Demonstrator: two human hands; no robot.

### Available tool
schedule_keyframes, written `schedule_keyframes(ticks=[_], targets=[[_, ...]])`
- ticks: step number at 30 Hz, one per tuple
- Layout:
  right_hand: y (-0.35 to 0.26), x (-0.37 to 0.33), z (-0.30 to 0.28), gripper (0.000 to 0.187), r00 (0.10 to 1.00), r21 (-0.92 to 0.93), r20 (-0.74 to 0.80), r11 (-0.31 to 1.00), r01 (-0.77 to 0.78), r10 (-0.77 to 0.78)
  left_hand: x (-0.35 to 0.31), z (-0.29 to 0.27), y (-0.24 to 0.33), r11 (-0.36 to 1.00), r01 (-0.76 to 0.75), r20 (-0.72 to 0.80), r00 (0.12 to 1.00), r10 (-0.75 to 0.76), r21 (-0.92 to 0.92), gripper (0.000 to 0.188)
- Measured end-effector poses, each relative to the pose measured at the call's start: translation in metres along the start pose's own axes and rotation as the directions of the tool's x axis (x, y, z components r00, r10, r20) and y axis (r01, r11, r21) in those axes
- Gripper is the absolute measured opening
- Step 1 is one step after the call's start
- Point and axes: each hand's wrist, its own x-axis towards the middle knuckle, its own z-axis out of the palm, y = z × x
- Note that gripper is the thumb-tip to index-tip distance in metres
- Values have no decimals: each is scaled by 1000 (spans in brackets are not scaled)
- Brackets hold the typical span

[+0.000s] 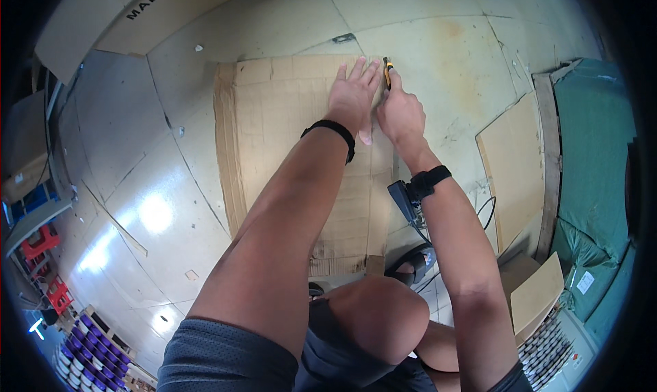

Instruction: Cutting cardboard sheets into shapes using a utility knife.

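A flat sheet of brown cardboard (pixel 287 128) lies on the tiled floor in front of me, with a folded strip along its left side. My left hand (pixel 354 94) rests flat on its far right part, fingers spread. Just right of it, my right hand (pixel 402 111) is closed around a yellow and black utility knife (pixel 388 74), index finger stretched along the handle. The knife is at the sheet's far right corner; whether its blade touches the cardboard I cannot tell.
A large carton (pixel 130 22) stands at the far left. On the right, a cardboard panel (pixel 513 166) leans beside a green-wrapped stack (pixel 592 152). An open box (pixel 537 293) sits near my right elbow. Red stools (pixel 42 245) and purple-and-white rolls (pixel 92 351) are at left. A cable hangs by my right wrist.
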Motion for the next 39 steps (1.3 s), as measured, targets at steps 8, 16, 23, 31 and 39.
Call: schedule_keyframes(ticks=[8, 16, 23, 31, 39], targets=[[-1, 0, -6, 64, 998, -4, 60, 1000, -26, 26, 0, 1, 1, 1000, 10, 6, 1000, -10, 24, 154], [-7, -3, -12, 57, 998, -1, 1, 998, -59, 59, 0, 3, -1, 999, -2, -13, 1000, 2, -33, 151], [-4, 7, -12, 57, 999, -29, -5, 999, -46, 46, 1, -1, 3, 1000, -3, 14, 1000, 3, 8, 151], [-15, 3, -20, 46, 998, -5, -17, 999, -53, 53, 1, 1, 0, 1000, 7, 19, 1000, -7, -1, 154], [-15, -1, -23, 53, 996, -86, 56, 995, -58, 63, 1, 0, 1, 1000, 3, 4, 1000, -3, 2, 153]])
